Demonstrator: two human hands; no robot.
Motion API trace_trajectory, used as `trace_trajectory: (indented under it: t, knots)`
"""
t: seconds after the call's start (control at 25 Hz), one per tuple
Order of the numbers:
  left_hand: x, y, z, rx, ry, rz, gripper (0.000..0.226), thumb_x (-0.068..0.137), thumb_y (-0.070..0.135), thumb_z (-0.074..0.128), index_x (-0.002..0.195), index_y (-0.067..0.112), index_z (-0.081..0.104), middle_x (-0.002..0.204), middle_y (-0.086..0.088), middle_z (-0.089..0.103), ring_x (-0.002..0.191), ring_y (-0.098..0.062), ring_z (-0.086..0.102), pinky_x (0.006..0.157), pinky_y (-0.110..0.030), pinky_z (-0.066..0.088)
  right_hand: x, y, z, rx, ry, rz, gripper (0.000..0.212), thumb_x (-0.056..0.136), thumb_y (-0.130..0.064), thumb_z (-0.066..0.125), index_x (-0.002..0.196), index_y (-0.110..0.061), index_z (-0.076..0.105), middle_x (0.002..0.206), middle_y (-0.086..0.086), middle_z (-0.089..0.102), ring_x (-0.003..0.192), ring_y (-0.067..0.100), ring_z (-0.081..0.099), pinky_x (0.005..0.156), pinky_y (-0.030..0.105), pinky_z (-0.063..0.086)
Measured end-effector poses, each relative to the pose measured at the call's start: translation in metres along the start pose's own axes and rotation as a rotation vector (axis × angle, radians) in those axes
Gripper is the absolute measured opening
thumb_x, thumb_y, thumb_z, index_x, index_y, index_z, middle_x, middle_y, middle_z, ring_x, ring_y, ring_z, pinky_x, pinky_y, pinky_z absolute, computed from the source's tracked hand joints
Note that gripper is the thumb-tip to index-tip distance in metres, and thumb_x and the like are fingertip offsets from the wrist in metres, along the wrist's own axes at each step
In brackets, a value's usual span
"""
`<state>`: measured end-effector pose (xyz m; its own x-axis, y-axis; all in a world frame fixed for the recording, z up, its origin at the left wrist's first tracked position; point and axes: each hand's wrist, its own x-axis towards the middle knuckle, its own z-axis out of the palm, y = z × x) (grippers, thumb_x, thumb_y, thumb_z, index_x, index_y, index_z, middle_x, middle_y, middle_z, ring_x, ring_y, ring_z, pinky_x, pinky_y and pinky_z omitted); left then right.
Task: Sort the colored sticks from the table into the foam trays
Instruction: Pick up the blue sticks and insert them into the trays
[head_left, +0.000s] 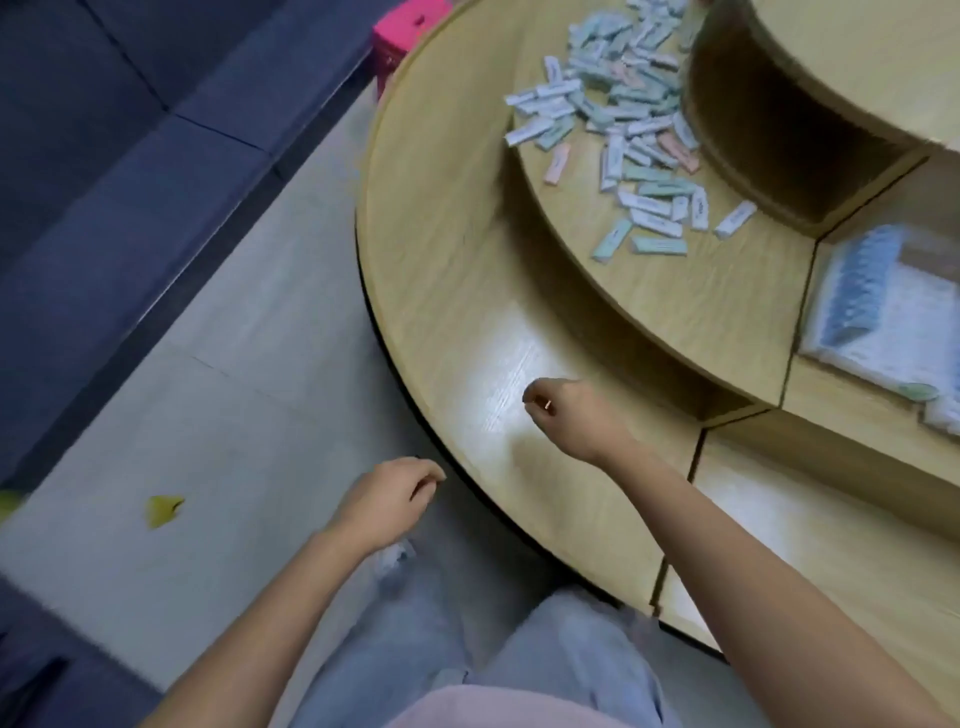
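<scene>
Head view: sticks (618, 119) lie heaped on the raised tier of the tabletop (441, 249), foam tray (883, 312) to their right; left grip (387, 499) hangs loosely curled, empty; right grip (571, 410) curled, contents indeterminable.

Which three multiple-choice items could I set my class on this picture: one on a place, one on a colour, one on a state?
1. Where does the heap of sticks lie?
A. on the floor
B. on the table's raised middle tier
C. in the foam tray

2. What colour is the stool beyond the table's far edge?
A. pink
B. green
C. white

3. How do the sticks lie?
A. upright in rows
B. bundled with a band
C. loose and criss-crossed

Answers: 1 B, the heap rests on the curved raised tier; 2 A, its top is bright pink; 3 C, they point all ways, and some overlap.
</scene>
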<state>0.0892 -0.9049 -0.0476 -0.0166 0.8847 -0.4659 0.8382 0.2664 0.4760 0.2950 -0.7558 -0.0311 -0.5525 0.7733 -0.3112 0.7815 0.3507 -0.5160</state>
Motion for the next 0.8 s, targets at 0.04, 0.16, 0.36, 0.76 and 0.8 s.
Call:
trace_trajectory:
  t: [0.04, 0.16, 0.36, 0.76, 0.8]
  knots:
    - [-0.007, -0.024, -0.014, 0.026, -0.013, -0.012, 0.025, 0.095, 0.021, 0.049, 0.114, 0.022, 0.064, 0.117, 0.004, 0.065, 0.106, -0.017, 0.06, 0.084, -0.027, 0.043, 0.009, -0.014, 0.014, 0.023, -0.002, 0.028, 0.018, 0.092, -0.021, 0.049, 0.102, -0.017, 0.064, 0.099, 0.0, 0.067, 0.09, 0.02, 0.059, 0.076, 0.036, 0.049]
    - [-0.021, -0.081, -0.058, 0.031, -0.001, -0.078, 0.024, 0.094, 0.023, 0.05, 0.113, 0.021, 0.065, 0.116, 0.001, 0.066, 0.105, -0.02, 0.06, 0.085, -0.029, 0.045, 0.025, -0.05, 0.05, 0.048, -0.074, 0.078, 0.017, 0.092, -0.021, 0.05, 0.1, -0.018, 0.065, 0.099, 0.001, 0.068, 0.089, 0.02, 0.061, 0.075, 0.032, 0.048]
    - [0.046, -0.076, -0.118, 0.048, 0.068, 0.024, 0.025, 0.094, 0.025, 0.047, 0.113, 0.023, 0.064, 0.116, 0.004, 0.065, 0.102, -0.018, 0.06, 0.081, -0.029, 0.046, 0.043, -0.061, 0.03, 0.051, 0.095, 0.212, 0.019, 0.093, -0.018, 0.051, 0.105, -0.015, 0.065, 0.103, 0.002, 0.068, 0.089, 0.018, 0.06, 0.071, 0.026, 0.043]
    - [0.236, 0.138, -0.145, 0.203, 0.151, 0.299, 0.038, 0.094, 0.045, 0.042, 0.111, 0.014, 0.058, 0.106, -0.006, 0.06, 0.094, -0.026, 0.059, 0.069, -0.033, 0.042, 0.108, 0.042, -0.125, -0.164, 0.51, 0.368, 0.025, 0.093, -0.007, 0.051, 0.117, -0.009, 0.058, 0.121, 0.01, 0.054, 0.105, 0.026, 0.054, 0.078, 0.037, 0.045]
    - [0.251, 0.151, -0.14, 0.245, 0.156, 0.3, 0.043, 0.093, 0.049, 0.042, 0.114, 0.013, 0.056, 0.109, -0.007, 0.058, 0.098, -0.027, 0.057, 0.072, -0.034, 0.042, 0.116, 0.049, -0.129, -0.204, 0.473, 0.344, 0.026, 0.092, -0.007, 0.051, 0.117, -0.009, 0.058, 0.121, 0.01, 0.052, 0.105, 0.025, 0.053, 0.077, 0.035, 0.044]
